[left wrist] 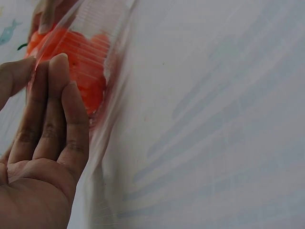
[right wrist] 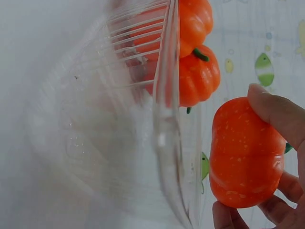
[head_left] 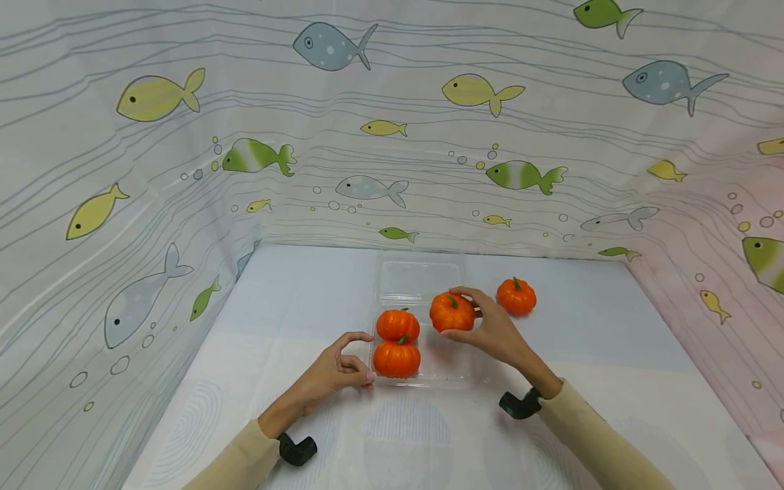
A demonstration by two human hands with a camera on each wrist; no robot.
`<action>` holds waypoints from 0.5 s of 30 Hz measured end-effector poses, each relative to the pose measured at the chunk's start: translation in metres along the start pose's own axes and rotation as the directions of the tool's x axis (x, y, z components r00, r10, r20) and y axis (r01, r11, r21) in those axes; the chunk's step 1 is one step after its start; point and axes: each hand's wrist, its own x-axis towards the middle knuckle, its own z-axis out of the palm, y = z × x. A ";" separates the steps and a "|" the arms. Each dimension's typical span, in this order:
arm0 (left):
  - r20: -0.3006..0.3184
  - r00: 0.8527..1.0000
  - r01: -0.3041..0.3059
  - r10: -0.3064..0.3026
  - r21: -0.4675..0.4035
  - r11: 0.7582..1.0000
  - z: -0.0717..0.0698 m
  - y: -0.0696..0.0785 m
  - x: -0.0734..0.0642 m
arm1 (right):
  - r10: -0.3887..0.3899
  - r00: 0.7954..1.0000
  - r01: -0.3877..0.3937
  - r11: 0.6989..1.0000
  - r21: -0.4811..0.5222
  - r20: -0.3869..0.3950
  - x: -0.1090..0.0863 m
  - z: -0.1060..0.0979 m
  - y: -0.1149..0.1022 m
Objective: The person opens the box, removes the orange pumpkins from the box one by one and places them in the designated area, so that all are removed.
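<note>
My right hand point(head_left: 499, 333) grips a small orange toy pumpkin point(head_left: 452, 313) between thumb and fingers, over the right half of a clear plastic box point(head_left: 444, 364). In the right wrist view the held pumpkin point(right wrist: 246, 152) is beside the box's clear wall point(right wrist: 167, 119). Two more pumpkins, a rear one point(head_left: 398, 325) and a front one point(head_left: 397, 359), sit one behind the other in the box's left half. At the box's left edge is my left hand point(head_left: 333, 374), its thumb and forefinger spread apart and holding nothing. Its fingers point(left wrist: 50, 100) extend alongside the clear wall in the left wrist view.
The box's lid point(head_left: 419, 278) lies folded back behind it. Another orange pumpkin point(head_left: 516, 297) stands on the white table point(head_left: 294, 292), right of the box. A fish-patterned curtain point(head_left: 392, 156) encloses the table at the back and both sides.
</note>
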 end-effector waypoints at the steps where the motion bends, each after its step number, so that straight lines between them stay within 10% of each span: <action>1: 0.000 1.000 0.000 0.000 -0.001 1.000 0.000 0.000 0.000 | 0.000 1.000 0.000 1.000 0.000 -0.002 0.000 -0.001 0.000; 15: -0.004 1.000 -0.010 0.010 0.007 1.000 0.000 -0.001 0.000 | -0.025 0.999 0.025 1.000 -0.007 -0.041 -0.006 -0.013 0.015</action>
